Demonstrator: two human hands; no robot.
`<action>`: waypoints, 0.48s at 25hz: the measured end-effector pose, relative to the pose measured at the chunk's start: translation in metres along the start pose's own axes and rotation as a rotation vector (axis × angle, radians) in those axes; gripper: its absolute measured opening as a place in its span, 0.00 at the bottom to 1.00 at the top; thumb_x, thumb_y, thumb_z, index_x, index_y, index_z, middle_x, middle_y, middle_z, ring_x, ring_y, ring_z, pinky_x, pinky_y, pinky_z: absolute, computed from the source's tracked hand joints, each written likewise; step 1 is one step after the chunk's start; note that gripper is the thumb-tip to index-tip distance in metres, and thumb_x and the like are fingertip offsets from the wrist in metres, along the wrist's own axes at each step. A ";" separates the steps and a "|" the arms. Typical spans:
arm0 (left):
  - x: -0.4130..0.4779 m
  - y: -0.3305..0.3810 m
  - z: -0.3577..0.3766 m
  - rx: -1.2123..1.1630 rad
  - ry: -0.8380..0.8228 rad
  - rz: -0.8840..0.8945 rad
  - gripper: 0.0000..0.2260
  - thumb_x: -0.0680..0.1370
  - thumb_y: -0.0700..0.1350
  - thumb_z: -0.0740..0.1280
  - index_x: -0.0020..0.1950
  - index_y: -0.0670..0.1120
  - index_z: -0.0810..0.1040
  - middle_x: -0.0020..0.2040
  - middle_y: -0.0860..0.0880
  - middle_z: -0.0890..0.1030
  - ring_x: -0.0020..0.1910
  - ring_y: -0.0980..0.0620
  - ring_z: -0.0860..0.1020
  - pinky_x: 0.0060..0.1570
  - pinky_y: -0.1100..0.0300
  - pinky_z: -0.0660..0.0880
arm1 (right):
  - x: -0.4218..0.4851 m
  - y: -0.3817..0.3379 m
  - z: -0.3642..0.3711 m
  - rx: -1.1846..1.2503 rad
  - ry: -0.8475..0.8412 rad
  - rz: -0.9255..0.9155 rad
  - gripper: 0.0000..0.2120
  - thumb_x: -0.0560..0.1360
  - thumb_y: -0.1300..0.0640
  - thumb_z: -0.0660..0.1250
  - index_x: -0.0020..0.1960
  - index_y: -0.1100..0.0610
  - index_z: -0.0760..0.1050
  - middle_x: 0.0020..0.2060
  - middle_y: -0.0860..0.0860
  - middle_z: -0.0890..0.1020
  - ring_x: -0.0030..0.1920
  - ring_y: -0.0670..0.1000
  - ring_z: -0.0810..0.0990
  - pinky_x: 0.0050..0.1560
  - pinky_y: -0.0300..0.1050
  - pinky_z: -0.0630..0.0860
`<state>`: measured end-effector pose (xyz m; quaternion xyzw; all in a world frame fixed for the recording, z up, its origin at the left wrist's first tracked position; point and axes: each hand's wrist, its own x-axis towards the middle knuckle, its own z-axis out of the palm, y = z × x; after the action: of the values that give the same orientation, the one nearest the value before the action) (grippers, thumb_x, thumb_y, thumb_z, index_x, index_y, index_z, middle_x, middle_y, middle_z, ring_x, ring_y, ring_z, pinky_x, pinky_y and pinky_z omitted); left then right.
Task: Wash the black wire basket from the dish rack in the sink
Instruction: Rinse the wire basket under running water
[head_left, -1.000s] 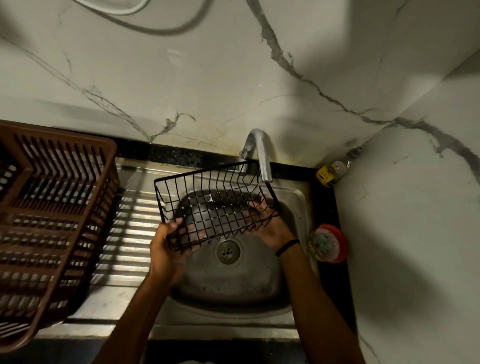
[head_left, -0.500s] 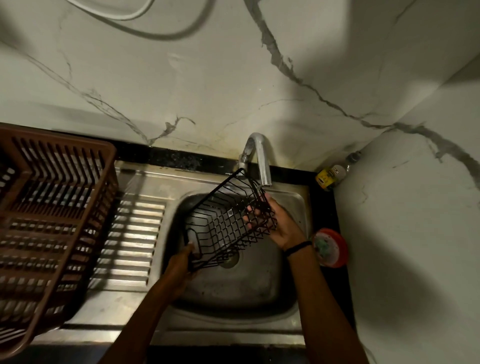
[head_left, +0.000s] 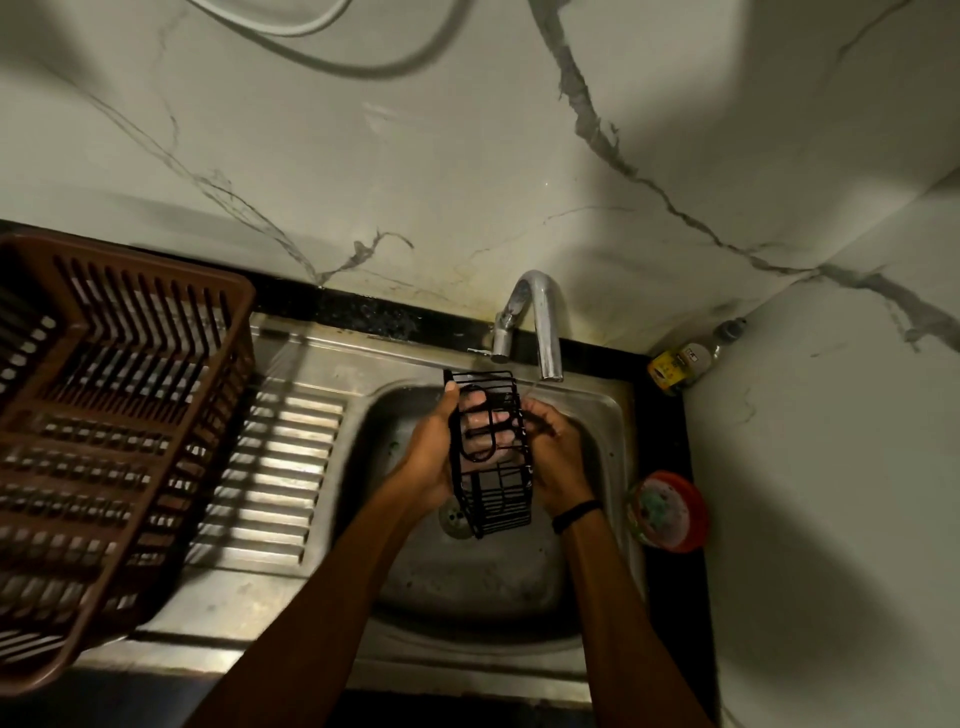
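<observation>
Here, black wire basket (head_left: 493, 488), long axis toward tap (head_left: 546, 332), fingers (head_left: 543, 418) clamped round it, left hand (head_left: 423, 460), right hand (head_left: 561, 467)

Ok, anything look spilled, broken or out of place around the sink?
Nothing stands out. The left hand and right hand hold the black wire basket on end over the sink; the dish rack sits on the drainboard. Nothing looks spilled or damaged.

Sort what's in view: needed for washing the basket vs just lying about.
Job: black wire basket, gripped by left hand and right hand over the sink; faucet.
Lying about: brown dish rack on the drainboard, corner bottle, red round container beside the sink.
</observation>
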<state>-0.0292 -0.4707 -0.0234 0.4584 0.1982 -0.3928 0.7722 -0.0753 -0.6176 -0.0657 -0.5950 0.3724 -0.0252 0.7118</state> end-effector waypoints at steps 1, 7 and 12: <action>0.001 0.003 0.005 0.003 0.015 0.000 0.24 0.85 0.58 0.56 0.67 0.41 0.77 0.57 0.38 0.85 0.50 0.40 0.84 0.47 0.48 0.84 | -0.001 0.004 0.001 -0.001 0.014 -0.007 0.11 0.76 0.59 0.66 0.56 0.50 0.81 0.52 0.55 0.85 0.50 0.57 0.84 0.48 0.52 0.80; 0.003 0.008 0.020 0.069 0.025 0.054 0.20 0.86 0.54 0.55 0.64 0.39 0.77 0.52 0.40 0.86 0.33 0.49 0.84 0.36 0.55 0.84 | -0.004 -0.001 0.007 0.057 0.172 0.013 0.10 0.81 0.54 0.61 0.55 0.51 0.80 0.47 0.51 0.85 0.46 0.53 0.84 0.43 0.46 0.77; 0.011 0.004 0.029 0.113 0.045 0.166 0.22 0.86 0.56 0.55 0.61 0.39 0.78 0.51 0.40 0.87 0.37 0.47 0.86 0.29 0.62 0.79 | -0.002 -0.009 0.011 -0.026 0.152 -0.066 0.14 0.84 0.50 0.56 0.60 0.52 0.78 0.48 0.50 0.85 0.46 0.49 0.84 0.43 0.43 0.78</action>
<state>-0.0208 -0.4991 -0.0142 0.5249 0.1546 -0.3277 0.7702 -0.0671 -0.6104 -0.0564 -0.6126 0.4057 -0.0887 0.6724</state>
